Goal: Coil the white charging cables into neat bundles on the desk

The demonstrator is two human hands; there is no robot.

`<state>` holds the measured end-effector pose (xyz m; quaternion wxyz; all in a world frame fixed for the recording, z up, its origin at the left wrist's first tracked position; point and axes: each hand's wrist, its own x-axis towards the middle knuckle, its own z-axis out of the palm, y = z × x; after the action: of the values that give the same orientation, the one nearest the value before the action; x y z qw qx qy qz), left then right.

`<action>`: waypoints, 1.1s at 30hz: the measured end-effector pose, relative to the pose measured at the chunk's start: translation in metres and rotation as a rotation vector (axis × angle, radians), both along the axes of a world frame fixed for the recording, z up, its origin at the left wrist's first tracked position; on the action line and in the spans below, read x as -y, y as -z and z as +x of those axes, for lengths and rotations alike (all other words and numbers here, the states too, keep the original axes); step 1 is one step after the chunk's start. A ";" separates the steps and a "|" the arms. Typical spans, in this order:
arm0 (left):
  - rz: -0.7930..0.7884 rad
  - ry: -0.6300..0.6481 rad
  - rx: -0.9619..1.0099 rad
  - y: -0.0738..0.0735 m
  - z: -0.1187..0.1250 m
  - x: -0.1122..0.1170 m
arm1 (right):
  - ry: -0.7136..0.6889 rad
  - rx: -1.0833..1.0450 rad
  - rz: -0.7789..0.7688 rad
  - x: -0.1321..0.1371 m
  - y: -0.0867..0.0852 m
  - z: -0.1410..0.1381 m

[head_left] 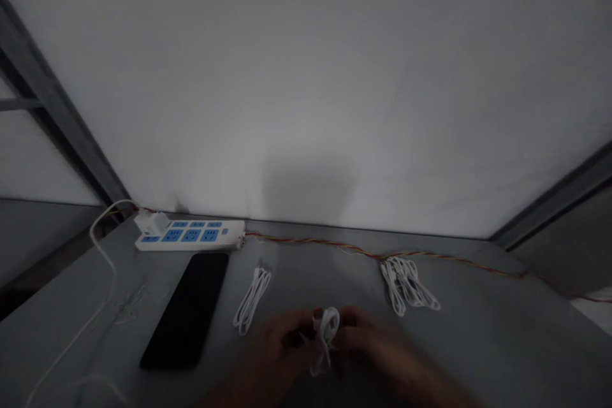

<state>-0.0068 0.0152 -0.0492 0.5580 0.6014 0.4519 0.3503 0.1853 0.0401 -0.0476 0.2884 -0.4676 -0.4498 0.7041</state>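
Both my hands are blurred by motion at the bottom middle of the head view. My left hand (pixel 282 344) and my right hand (pixel 368 338) close on a small coiled white cable (pixel 326 331) from either side, and its loose loops hang below them. Left of my hands lies a bundled white cable (pixel 251 299), and to the right lies a larger, looser white bundle (pixel 406 287). Neither bundle touches my hands.
A black smartphone (pixel 186 312) lies face up on the grey table (pixel 478 306). Behind it stands a white power strip (pixel 191 236) with blue sockets and a plug. A twisted red-yellow wire (pixel 325 244) runs along the back edge, and a white cord (pixel 102 248) curves down the left.
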 end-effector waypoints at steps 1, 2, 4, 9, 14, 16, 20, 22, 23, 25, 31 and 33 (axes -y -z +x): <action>-0.027 0.005 0.045 0.000 -0.001 0.000 | -0.018 -0.013 0.006 -0.001 0.000 0.000; -0.051 -0.007 0.076 0.001 -0.001 -0.001 | -0.039 -0.004 0.038 -0.001 0.000 -0.001; -0.083 -0.060 0.103 0.004 -0.002 -0.004 | -0.064 0.056 0.167 -0.002 -0.002 -0.003; -0.105 -0.163 0.114 0.015 -0.001 -0.011 | -0.061 0.303 0.609 -0.001 -0.002 -0.006; -0.071 -0.189 0.123 0.016 0.000 -0.010 | -0.134 0.444 0.753 0.000 0.000 -0.003; -0.086 -0.163 0.128 0.014 0.000 -0.009 | -0.158 0.487 0.764 -0.001 0.000 -0.001; -0.099 -0.176 0.128 0.014 0.000 -0.007 | -0.203 0.522 0.738 -0.003 -0.003 0.002; -0.152 -0.190 0.188 0.016 0.000 -0.008 | -0.218 0.516 0.726 -0.003 -0.003 0.002; -0.201 -0.190 0.248 0.018 0.000 -0.009 | -0.224 0.512 0.720 -0.004 -0.004 0.003; -0.332 -0.172 0.410 0.019 0.000 -0.010 | -0.224 0.516 0.707 -0.004 -0.004 0.004; -0.560 -0.035 0.797 0.013 0.003 -0.013 | -0.193 0.576 0.740 -0.004 0.000 0.005; -0.581 -0.008 0.784 0.014 0.003 -0.014 | -0.188 0.587 0.746 -0.005 0.002 0.004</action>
<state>-0.0033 0.0287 -0.0632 0.8296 0.2420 0.2888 0.4120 0.1893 0.0450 -0.0498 0.2326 -0.4685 -0.7744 0.3561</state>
